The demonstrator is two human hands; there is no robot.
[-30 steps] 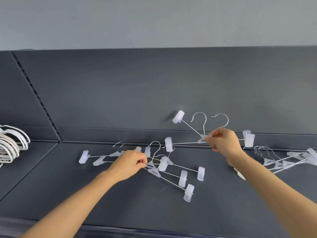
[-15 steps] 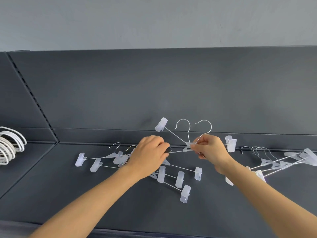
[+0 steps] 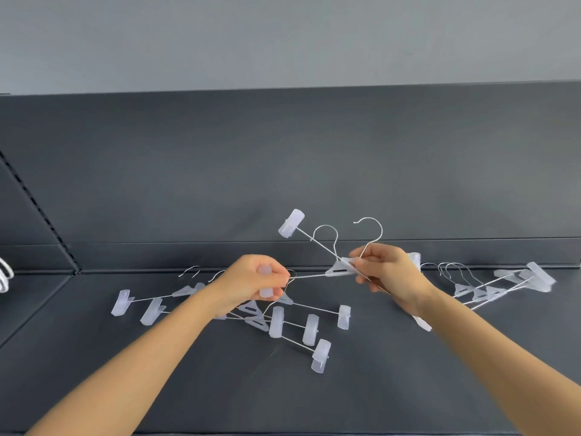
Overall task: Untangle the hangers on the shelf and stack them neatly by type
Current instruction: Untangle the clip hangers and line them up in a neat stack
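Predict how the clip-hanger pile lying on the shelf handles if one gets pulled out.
Likely snags: in the pile wire bars cross and hooks overlap, so one pull probably drags neighbours. Each looks light yet fairly stiff, thin wire with small plastic clips; the held pair shows no sag. Probably slides easily on the smooth shelf.

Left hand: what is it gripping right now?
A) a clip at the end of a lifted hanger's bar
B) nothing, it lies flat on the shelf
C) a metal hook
A: the left hand curls round a frosted clip on the bar whose centre piece the right hand pinches.
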